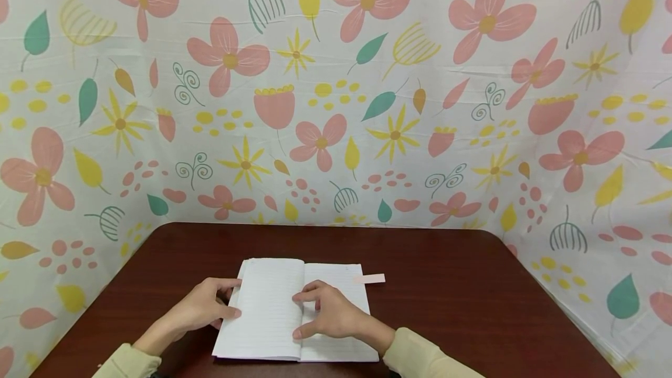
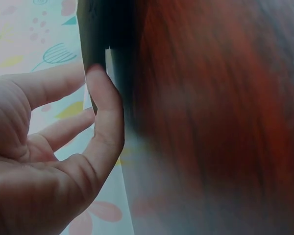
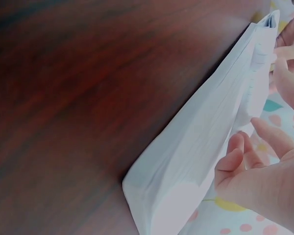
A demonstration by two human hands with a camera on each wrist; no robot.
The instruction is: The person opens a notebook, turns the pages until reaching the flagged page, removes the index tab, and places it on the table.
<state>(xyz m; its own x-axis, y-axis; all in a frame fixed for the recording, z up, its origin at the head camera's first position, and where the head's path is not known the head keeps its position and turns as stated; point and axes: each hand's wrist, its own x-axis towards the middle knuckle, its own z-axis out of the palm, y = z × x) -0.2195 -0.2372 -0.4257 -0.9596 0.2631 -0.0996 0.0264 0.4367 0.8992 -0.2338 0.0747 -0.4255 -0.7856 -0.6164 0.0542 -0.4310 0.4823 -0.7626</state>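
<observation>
An open notebook (image 1: 262, 331) with lined white pages lies on the dark table. My left hand (image 1: 202, 306) grips its left edge, thumb on top of the page and other fingers at or under the edge. In the left wrist view, the thumb (image 2: 105, 103) and fingers sit on opposite sides of the notebook's edge. My right hand (image 1: 336, 312) rests over the centre fold, with thumb and index finger spread apart and their tips on the page near the fold. Its other fingers bend in toward the palm in the right wrist view.
A pale pink strip (image 1: 374, 278) sticks out past the notebook's right edge near the top. The brown wooden table (image 1: 446, 308) extends around the notebook. Behind and beside it hangs a flower-patterned cloth (image 1: 325, 104).
</observation>
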